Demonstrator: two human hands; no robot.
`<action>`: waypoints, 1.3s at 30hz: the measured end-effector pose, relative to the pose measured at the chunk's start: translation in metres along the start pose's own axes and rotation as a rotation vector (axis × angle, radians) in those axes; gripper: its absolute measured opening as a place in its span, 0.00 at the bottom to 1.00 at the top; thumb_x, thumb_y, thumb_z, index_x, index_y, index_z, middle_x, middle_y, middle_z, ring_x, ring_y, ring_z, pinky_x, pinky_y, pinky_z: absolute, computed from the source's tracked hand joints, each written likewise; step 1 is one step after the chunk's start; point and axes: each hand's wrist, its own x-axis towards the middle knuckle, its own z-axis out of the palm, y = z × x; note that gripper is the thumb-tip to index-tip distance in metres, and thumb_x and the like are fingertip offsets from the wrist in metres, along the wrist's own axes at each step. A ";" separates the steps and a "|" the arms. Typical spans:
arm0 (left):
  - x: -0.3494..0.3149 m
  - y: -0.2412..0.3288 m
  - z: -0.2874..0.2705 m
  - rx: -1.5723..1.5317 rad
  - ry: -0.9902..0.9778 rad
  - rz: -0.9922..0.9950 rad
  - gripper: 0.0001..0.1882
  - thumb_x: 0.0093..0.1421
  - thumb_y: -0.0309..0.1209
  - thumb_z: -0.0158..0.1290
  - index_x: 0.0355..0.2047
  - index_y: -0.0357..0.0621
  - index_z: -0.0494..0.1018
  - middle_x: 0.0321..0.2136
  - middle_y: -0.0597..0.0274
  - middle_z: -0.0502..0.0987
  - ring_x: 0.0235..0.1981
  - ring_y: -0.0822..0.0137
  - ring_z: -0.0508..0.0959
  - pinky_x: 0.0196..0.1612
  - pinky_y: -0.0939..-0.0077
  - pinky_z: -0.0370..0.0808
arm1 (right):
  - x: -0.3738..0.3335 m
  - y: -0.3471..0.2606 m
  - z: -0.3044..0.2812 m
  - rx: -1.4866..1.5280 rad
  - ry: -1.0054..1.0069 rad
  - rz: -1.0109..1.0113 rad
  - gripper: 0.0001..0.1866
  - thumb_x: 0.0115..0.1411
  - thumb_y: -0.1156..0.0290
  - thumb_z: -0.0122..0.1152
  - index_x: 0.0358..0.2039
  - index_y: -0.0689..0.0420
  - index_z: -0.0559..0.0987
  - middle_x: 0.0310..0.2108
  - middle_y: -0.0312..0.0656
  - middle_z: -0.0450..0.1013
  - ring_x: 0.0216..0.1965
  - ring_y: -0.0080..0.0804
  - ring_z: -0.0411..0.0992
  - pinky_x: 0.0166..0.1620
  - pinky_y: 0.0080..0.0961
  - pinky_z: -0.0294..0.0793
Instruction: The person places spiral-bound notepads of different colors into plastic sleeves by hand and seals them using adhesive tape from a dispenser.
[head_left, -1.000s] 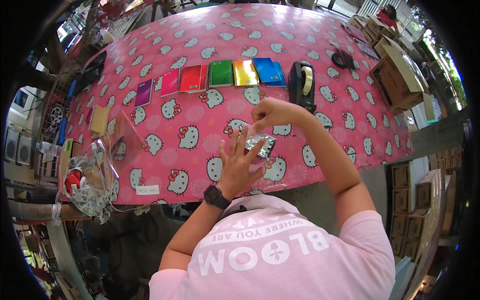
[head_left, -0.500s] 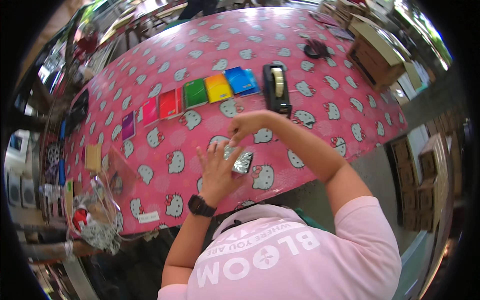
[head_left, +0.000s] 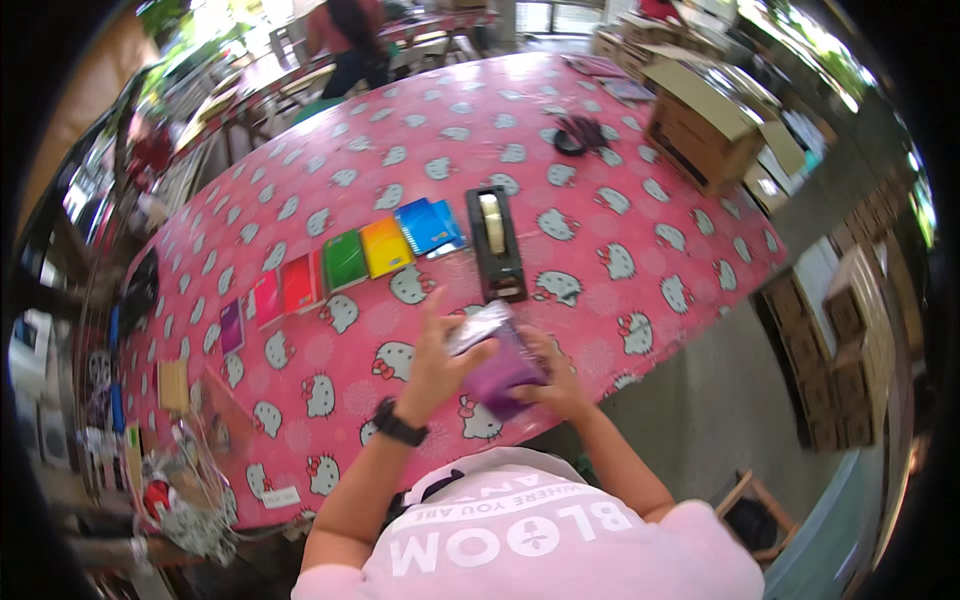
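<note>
Left hand (head_left: 438, 362) and right hand (head_left: 556, 382) grip the purple pack (head_left: 500, 372) between them; its shiny wrap (head_left: 486, 324) could let it slip if either hold loosens.

Around the smooth plastic tape dispenser (head_left: 506, 268) we see: nearer us, a purple pack (head_left: 501, 366), shiny like film; left, glossy-covered notebooks (head_left: 346, 261); beneath, a glossy plastic-looking tablecloth (head_left: 590, 230); beyond, rightward, a matt cardboard box (head_left: 698, 135).

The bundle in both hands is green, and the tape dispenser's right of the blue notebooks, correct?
Green is wrong: in the head view, the bundle in left hand and right hand is purple. The tape dispenser stands right of the blue notebooks.
</note>
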 end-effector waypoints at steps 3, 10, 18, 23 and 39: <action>-0.003 -0.018 0.021 -0.084 0.123 0.077 0.37 0.53 0.41 0.58 0.58 0.41 0.55 0.49 0.53 0.68 0.49 0.60 0.70 0.52 0.66 0.64 | -0.011 0.019 -0.054 -0.018 0.347 0.026 0.45 0.40 0.72 0.71 0.59 0.58 0.58 0.50 0.41 0.64 0.48 0.32 0.66 0.50 0.29 0.66; -0.061 -0.066 -0.039 -0.209 0.064 -0.203 0.27 0.56 0.39 0.55 0.53 0.42 0.63 0.49 0.57 0.70 0.49 0.62 0.70 0.52 0.64 0.66 | 0.029 0.049 -0.311 -0.395 0.662 0.180 0.24 0.55 0.59 0.59 0.49 0.56 0.69 0.35 0.39 0.71 0.37 0.29 0.70 0.40 0.27 0.70; -0.186 -0.143 -0.171 0.422 0.920 -0.344 0.21 0.49 0.34 0.57 0.42 0.38 0.71 0.39 0.47 0.74 0.42 0.51 0.73 0.47 0.63 0.69 | 0.147 -0.027 -0.208 -1.633 0.695 -0.075 0.26 0.49 0.62 0.62 0.48 0.56 0.71 0.47 0.48 0.70 0.49 0.47 0.67 0.49 0.36 0.66; -0.280 -0.209 -0.282 0.918 1.568 -0.748 0.24 0.47 0.39 0.58 0.43 0.42 0.70 0.42 0.51 0.72 0.45 0.50 0.69 0.47 0.58 0.67 | 0.210 0.027 0.048 -0.723 0.047 -0.470 0.13 0.53 0.76 0.55 0.41 0.57 0.75 0.36 0.41 0.71 0.35 0.25 0.70 0.37 0.17 0.70; -0.379 -0.212 -0.305 0.023 2.007 -0.421 0.30 0.52 0.27 0.56 0.54 0.36 0.57 0.36 0.58 0.73 0.36 0.71 0.71 0.41 0.76 0.69 | 0.047 0.062 0.599 -0.727 -0.998 -1.106 0.17 0.43 0.68 0.60 0.37 0.57 0.72 0.38 0.40 0.66 0.44 0.35 0.63 0.44 0.34 0.62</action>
